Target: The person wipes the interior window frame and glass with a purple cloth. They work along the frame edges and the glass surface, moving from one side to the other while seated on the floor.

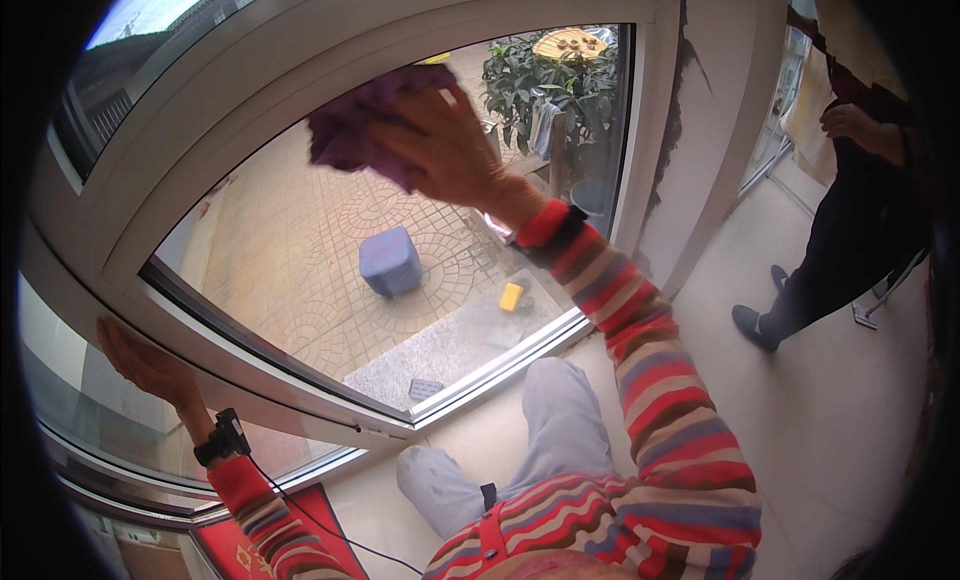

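My right hand [431, 141] presses a bunched purple cloth [349, 134] against the upper part of a large glass pane [277, 227]. Its fingers are spread over the cloth. A pale frame [337, 66] surrounds the pane. Lower on the left, my left hand [146, 362] lies along the frame's side member [255, 377], touching it. The thumb is hidden, so whether it grips the edge is unclear. A black device [223, 436] is strapped to my left wrist, and its cable [337, 535] runs towards my body.
Beyond the glass are a blue-grey stool [390, 261], a yellow block [511, 297] on a stone step [450, 351], and a leafy plant [517, 77] below a round yellow tray [551, 44]. Another person [847, 205] stands at right. A red mat [311, 509] lies at lower left.
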`<state>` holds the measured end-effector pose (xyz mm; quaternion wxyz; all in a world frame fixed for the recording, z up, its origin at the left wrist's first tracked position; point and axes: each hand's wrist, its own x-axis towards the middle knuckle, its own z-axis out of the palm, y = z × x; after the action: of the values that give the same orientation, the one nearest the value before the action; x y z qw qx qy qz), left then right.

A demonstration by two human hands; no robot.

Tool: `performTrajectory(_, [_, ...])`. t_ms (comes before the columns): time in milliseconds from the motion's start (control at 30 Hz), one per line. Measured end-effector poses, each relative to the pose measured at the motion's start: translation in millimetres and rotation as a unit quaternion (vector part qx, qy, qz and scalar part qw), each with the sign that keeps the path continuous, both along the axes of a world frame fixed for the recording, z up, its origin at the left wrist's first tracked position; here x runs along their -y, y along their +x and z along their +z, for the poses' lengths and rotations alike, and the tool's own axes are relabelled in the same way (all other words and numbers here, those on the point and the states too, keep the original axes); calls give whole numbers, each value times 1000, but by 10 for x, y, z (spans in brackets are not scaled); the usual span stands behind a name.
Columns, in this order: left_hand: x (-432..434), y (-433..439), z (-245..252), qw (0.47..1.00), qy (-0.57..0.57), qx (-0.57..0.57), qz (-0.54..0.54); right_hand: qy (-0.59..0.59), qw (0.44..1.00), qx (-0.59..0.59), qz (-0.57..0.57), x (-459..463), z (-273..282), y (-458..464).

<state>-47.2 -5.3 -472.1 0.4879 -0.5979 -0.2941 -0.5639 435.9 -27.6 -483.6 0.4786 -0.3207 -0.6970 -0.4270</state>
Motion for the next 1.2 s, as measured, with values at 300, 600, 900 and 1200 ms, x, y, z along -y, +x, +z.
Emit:
performTrajectory(300, [-25,1,5,999,-21,27,32,69,961,-263,-57,152,-336,2187])
performTrajectory(600, [-21,35,-3,999,-3,35,17,116,909,-399,42,-161,-342,1461])
performTrajectory(900, [-20,66,36,1000,5,23,-13,6,967,-252,28,-239,-431,-1223])
performTrajectory(1200, [43,107,27,1000,11,10,5,-75,984,58,148,-105,-856,-2496])
